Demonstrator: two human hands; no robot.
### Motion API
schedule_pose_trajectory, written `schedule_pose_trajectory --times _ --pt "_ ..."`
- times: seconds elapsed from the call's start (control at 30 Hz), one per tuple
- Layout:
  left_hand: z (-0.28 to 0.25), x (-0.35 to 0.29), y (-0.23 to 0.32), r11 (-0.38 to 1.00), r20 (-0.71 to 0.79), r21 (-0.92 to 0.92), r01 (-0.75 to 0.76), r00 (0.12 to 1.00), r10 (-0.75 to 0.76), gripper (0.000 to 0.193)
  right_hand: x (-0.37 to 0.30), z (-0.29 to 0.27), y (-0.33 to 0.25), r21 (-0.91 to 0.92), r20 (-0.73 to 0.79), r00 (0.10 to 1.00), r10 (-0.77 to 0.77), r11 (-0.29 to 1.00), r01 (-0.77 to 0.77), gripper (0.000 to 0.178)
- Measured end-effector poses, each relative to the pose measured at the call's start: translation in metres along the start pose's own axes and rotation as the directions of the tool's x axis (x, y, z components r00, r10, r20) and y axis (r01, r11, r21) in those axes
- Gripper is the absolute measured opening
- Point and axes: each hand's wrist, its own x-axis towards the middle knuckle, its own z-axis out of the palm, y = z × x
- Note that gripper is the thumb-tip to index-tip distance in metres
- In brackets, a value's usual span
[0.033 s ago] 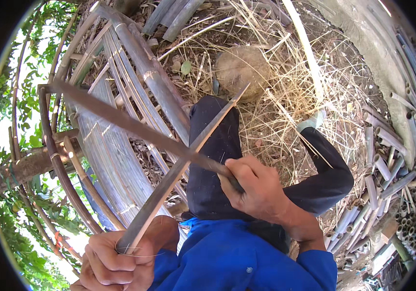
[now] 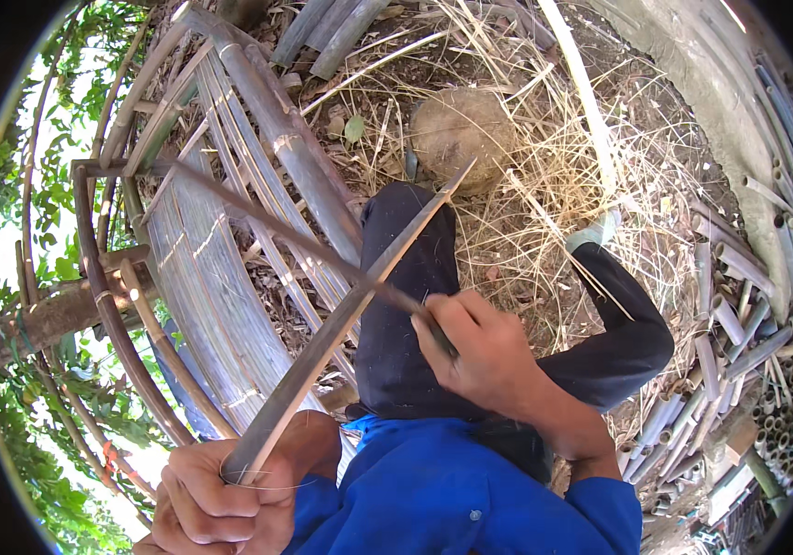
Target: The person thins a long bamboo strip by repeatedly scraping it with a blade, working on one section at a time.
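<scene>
My left hand (image 2: 216, 504), low on the left, is closed round the near end of a split bamboo strip (image 2: 295, 388). The strip slants up and away to the right, over my dark trouser leg, and tapers to a pale tip. My right hand (image 2: 489, 356) grips the near end of a long, narrow, dark blade, seemingly a knife (image 2: 341, 265). Its far end points up and left. It crosses the strip near the middle and appears to rest against it. A thin fibre hangs near my left fist.
A slatted bamboo bench (image 2: 211, 287) stands at my left, with foliage beyond it. Ahead are a round wooden block (image 2: 464, 139) and pale shavings (image 2: 554, 185) over the ground. Cut bamboo pieces (image 2: 739, 351) are piled at the right beside a concrete edge (image 2: 720, 120).
The knife has turned more edge-on and its far end has shifted slightly right. My right hand has tilted a little with it. My left hand and the strip look unmoved.
</scene>
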Motion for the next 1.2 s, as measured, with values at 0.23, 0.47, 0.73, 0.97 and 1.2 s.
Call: schedule_pose_trajectory --times 0.23,0.47,0.73,0.97,1.2 --pt "-0.005 0.007 0.016 0.999 -0.048 -0.041 0.030 0.998 -0.032 0.027 -0.002 0.009 0.001 -0.139 0.094 0.995 0.016 0.990 -0.003 0.018" --pt "-0.017 0.005 0.031 0.999 -0.061 -0.039 0.029 0.998 -0.032 0.012 0.002 0.018 0.025 -0.016 0.055 0.998 -0.027 0.999 0.028 0.016" --pt "-0.013 0.009 0.011 0.992 -0.109 -0.027 -0.122 0.987 0.118 0.034 0.014 0.037 0.101 -0.106 0.068 0.988 0.136 0.986 -0.128 0.016" --pt "-0.018 0.016 0.000 1.000 0.026 0.028 0.010 1.000 -0.011 0.029 0.014 0.055 0.187 -0.178 0.132 0.905 0.404 0.908 -0.380 0.029" --pt "-0.014 0.012 0.003 0.999 -0.014 0.001 0.042 0.999 -0.042 0.027 0.021 0.077 0.243 -0.182 0.051 0.972 0.231 0.959 -0.218 0.015"
